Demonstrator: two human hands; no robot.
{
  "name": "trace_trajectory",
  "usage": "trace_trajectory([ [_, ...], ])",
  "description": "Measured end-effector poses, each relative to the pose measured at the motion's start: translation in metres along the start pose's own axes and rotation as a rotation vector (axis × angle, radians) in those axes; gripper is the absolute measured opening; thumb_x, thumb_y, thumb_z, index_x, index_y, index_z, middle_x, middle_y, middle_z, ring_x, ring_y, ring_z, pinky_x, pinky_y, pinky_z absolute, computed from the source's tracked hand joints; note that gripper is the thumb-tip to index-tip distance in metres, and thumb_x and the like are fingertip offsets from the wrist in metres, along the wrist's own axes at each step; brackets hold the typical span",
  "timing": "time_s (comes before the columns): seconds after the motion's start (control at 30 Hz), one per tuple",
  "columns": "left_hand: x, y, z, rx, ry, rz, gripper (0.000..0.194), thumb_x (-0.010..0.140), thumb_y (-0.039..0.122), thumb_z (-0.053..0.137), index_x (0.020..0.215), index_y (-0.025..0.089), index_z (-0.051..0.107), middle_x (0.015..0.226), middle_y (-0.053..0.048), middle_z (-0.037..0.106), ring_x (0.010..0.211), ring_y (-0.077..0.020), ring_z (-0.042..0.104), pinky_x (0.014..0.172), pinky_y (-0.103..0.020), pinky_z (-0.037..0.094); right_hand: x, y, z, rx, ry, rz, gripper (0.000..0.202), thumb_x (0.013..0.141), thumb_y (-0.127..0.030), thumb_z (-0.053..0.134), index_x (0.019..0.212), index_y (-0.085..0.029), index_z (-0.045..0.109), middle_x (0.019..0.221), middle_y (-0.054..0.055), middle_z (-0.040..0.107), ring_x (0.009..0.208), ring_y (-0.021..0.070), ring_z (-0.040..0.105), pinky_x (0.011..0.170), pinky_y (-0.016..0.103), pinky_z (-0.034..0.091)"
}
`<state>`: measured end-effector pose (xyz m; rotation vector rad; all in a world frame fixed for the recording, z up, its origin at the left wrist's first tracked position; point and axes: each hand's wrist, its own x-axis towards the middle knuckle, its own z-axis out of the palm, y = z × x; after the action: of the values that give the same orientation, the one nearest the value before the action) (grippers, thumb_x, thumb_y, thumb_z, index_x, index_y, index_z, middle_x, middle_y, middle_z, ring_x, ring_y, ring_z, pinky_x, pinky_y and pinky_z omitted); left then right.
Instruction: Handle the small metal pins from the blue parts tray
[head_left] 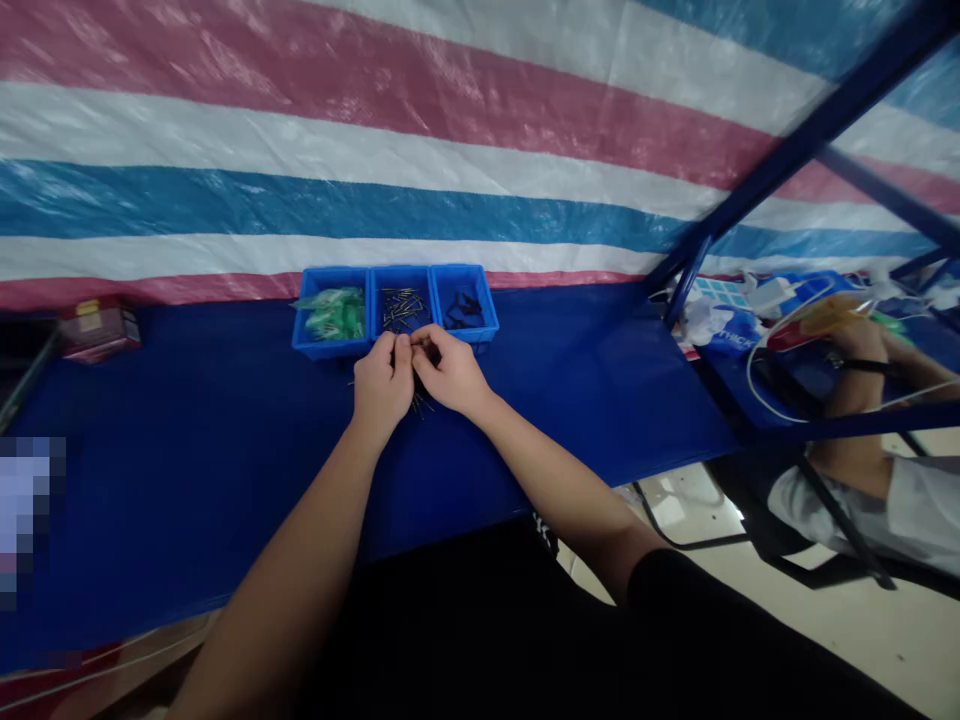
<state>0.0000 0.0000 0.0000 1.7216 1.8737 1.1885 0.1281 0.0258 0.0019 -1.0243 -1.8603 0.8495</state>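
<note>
Head view: loose screw-like pieces [418, 402] on the blue table [577, 350], then left hand [383, 378] and right hand [453, 374] meeting, fingertips bunched, can't tell on what; a slipping pinch could drop anything held into the far middle bin [400, 277].

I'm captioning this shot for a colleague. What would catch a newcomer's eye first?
Probably the red, white and blue striped sheet across the background. Next come the left hand and right hand, close together in front of three blue bins on the blue table. Green pieces stand out in the leftmost bin.
</note>
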Motion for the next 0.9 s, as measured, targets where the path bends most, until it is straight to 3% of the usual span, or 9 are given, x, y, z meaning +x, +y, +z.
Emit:
trace_trajectory([
  [0.33, 0.002, -0.001, -0.003, 0.088, 0.044, 0.048, 0.038, 0.099, 0.043, 0.038, 0.068, 0.02, 0.041, 0.059, 0.0, 0.051, 0.057, -0.0124, 0.048, 0.059, -0.027, 0.033, -0.002, -0.003, -0.001, -0.019, -0.041, 0.011, 0.02, 0.099, -0.034, 0.042, 0.103, -0.02, 0.056, 0.087, 0.002, 0.063, 0.078, 0.0137, 0.059, 0.078, 0.029, 0.049],
  [0.5, 0.003, 0.0, -0.005, 0.098, 0.091, 0.042, 0.042, 0.1, 0.044, 0.035, 0.069, 0.02, 0.049, 0.059, -0.001, 0.053, 0.058, -0.0129, 0.05, 0.06, -0.027, 0.035, -0.001, -0.005, -0.001, 0.017, -0.1, -0.074, 0.021, 0.099, -0.028, 0.043, 0.111, -0.018, 0.057, 0.099, 0.005, 0.066, 0.089, 0.0143, 0.063, 0.085, 0.029, 0.05],
  [0.67, 0.003, -0.001, -0.006, 0.085, 0.099, 0.006, 0.048, 0.101, 0.047, 0.034, 0.064, 0.02, 0.047, 0.056, -0.001, 0.049, 0.056, -0.0125, 0.047, 0.059, -0.027, 0.036, -0.002, -0.01, -0.003, -0.031, -0.116, -0.087, 0.022, 0.1, -0.027, 0.041, 0.103, -0.018, 0.06, 0.099, 0.006, 0.067, 0.092, 0.0156, 0.062, 0.086, 0.03, 0.049],
  [0.9, -0.001, -0.005, -0.006, 0.12, 0.05, 0.09, 0.025, 0.099, 0.039, 0.04, 0.098, 0.02, 0.057, 0.083, -0.006, 0.067, 0.078, -0.0177, 0.063, 0.071, -0.028, 0.043, -0.002, -0.014, -0.009, -0.075, -0.139, -0.02, 0.031, 0.104, -0.037, 0.034, 0.093, -0.019, 0.056, 0.085, 0.003, 0.062, 0.079, 0.0148, 0.059, 0.076, 0.029, 0.045],
])
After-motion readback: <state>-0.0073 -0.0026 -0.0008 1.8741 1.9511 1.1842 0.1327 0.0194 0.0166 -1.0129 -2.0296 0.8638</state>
